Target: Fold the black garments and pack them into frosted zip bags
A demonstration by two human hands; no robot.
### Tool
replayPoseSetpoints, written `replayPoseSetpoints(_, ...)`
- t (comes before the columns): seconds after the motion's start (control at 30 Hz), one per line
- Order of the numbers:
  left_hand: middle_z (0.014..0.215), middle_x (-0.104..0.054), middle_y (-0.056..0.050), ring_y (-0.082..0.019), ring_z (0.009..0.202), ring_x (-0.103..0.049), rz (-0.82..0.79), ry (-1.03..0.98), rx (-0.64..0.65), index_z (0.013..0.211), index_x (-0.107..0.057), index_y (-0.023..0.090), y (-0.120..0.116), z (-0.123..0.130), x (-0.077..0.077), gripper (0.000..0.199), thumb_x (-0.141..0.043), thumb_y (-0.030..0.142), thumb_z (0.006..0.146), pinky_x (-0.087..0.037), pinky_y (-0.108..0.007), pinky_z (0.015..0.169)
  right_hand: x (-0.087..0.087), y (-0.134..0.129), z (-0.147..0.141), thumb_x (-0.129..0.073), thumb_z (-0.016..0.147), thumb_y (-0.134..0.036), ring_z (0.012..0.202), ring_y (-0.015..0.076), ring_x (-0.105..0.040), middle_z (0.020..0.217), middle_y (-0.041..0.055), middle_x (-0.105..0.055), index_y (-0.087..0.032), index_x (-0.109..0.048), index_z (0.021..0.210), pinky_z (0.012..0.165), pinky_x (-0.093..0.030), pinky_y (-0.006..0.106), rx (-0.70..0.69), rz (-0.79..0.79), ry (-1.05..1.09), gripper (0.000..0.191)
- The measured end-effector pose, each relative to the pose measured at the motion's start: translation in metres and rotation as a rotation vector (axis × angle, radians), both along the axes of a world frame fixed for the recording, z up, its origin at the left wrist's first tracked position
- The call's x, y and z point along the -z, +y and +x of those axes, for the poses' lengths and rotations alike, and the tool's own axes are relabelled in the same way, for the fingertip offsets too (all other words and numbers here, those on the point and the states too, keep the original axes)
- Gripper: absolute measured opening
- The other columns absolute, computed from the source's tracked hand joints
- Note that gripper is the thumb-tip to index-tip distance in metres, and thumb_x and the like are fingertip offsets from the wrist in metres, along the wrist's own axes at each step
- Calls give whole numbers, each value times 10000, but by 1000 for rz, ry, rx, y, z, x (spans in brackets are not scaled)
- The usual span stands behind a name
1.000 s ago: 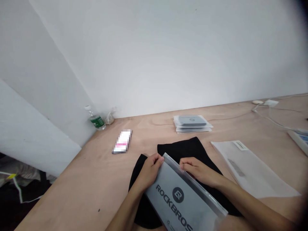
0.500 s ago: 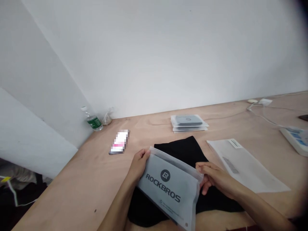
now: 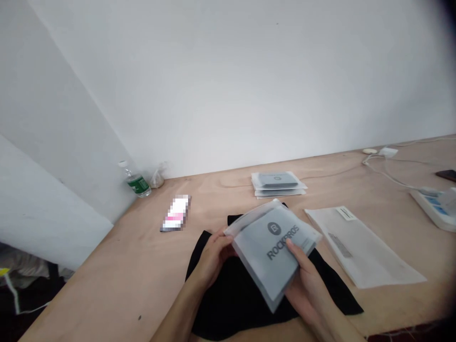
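A frosted pouch (image 3: pixel 263 266) marked ROCKBROS, with something grey inside, is held tilted above a black cloth (image 3: pixel 238 308) on the table. My left hand (image 3: pixel 214 256) grips its left corner, fingers closed on the edge. Across the lower right part of the pouch lies the thumb of my right hand (image 3: pixel 302 280), whose other fingers are hidden beneath it. To the right a second frosted pouch (image 3: pixel 374 256) with a white label lies flat. Behind the cloth sits a stack of filled pouches (image 3: pixel 278 184).
On the left are a phone (image 3: pixel 176 213) with a blurred screen, a green-labelled bottle (image 3: pixel 138 185) and a small plastic bag (image 3: pixel 157 177) by the wall. A power strip (image 3: pixel 436 209) and white cables (image 3: pixel 386 175) lie at the right; a dark object (image 3: pixel 446 175) is behind.
The pouch has turned so its open-looking edge faces up and left. My right hand has moved from its right corner to its lower right side; my left hand sits slightly lower.
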State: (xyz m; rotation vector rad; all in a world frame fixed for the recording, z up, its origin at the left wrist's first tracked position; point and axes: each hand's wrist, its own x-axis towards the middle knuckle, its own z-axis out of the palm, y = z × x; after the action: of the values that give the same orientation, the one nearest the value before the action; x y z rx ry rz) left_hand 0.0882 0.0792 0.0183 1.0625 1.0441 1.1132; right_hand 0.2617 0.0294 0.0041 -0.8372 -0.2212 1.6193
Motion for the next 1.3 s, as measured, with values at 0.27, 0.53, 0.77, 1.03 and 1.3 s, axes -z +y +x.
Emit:
replayPoseSetpoints(0.27, 789, -618, -15, -140, 690, -536, 176, 313, -1, 826, -637, 185, 0, -14, -13, 202, -569, 364, 763, -391, -216, 568, -5, 5, 16, -693, 633, -258, 988, 300, -605, 1048, 70, -673, -214, -587, 1041, 860, -481, 467, -69, -83, -139, 424)
replayPoseSetpoints(0.53, 890, -677, -60, -211, 793, -600, 47, 164, 275, 1021, -656, 188, -6, -14, -21, 369, -692, 275, 664, -461, -327, 700, -7, 5, 20, -738, 583, -239, 869, 306, -643, 930, 104, -704, -180, -648, 948, 815, -482, 472, -245, 30, -244, 381)
replayPoseSetpoints(0.77, 627, -632, 1, -88, 503, -538, -178, 124, 340, 771, -681, 150, -10, -7, -14, 169, -722, 233, 630, -373, -163, 421, -8, 9, 18, -747, 602, -275, 808, 278, -652, 873, 98, -705, -174, -646, 915, 776, -492, 441, -329, 0, -320, 344)
replayPoseSetpoints(1.03, 494, -522, 49, -8, 320, -350, -260, 81, 243, 729, -614, 135, -3, -7, 0, 224, -707, 327, 662, -152, -130, 281, 10, 11, 26, -635, 728, -423, 726, 162, -614, 804, 11, -675, -207, -586, 802, 660, -476, 284, -233, 34, -428, 234)
replayPoseSetpoints(1.3, 655, -588, 28, -2, 309, -434, -360, 91, 156, 823, -555, 142, 7, -4, 18, 287, -686, 349, 673, -214, -118, 250, 8, 15, 78, -630, 699, -471, 454, 101, -479, 512, -58, -528, -211, -533, 699, 424, -352, 210, -77, -8, -827, 278)
